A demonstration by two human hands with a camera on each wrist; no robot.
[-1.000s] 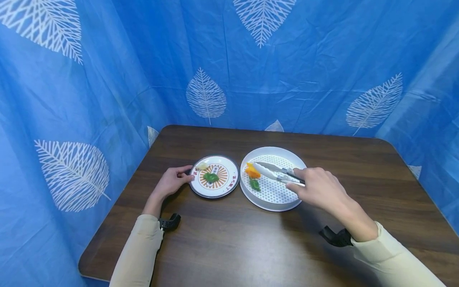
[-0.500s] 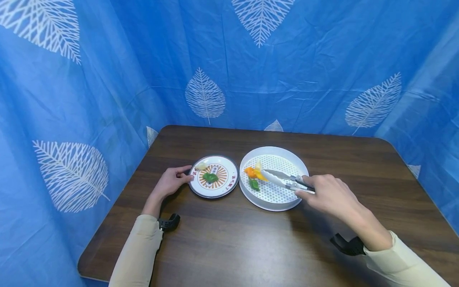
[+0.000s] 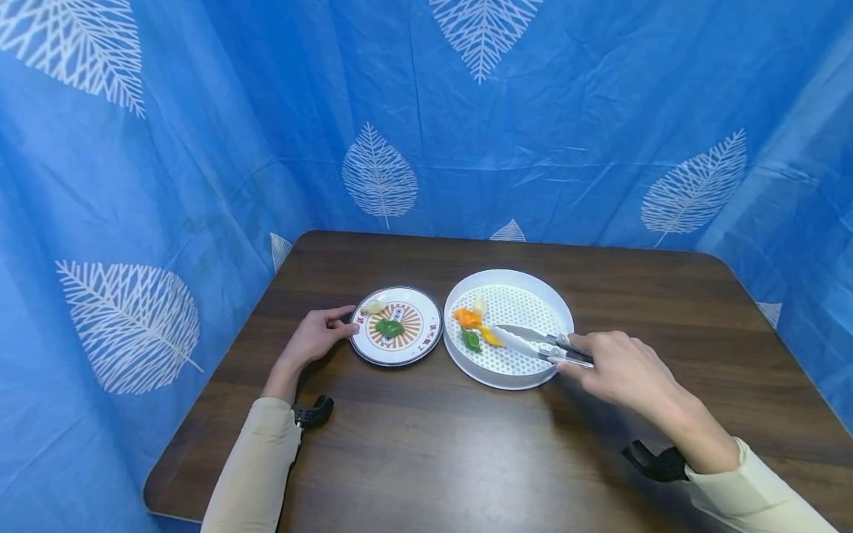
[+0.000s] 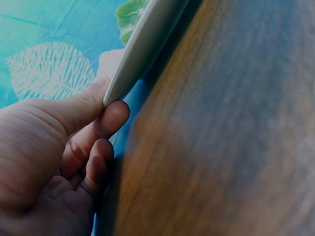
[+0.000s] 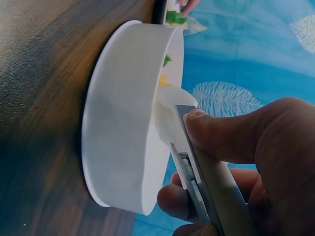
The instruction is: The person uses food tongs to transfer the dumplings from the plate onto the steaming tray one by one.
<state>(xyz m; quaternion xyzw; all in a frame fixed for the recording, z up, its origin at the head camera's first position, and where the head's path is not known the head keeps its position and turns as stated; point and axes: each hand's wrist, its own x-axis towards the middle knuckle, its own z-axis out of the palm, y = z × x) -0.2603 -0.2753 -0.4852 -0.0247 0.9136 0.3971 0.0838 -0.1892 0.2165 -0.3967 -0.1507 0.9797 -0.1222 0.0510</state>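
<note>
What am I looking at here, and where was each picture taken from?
No robot here: a person works bare-handed. The wide picture comes from a camera worn on the head; the two close pictures, from one on each wrist. On the brown wood-grain table stand a round white patterned plate, bearing one green piece and one pale piece, and a round white tray with a dotted floor, holding an orange piece, a yellow piece, another green piece and another pale piece. The left hand pinches the plate's rim; the right hand holds silver and black tongs over the tray.
</note>
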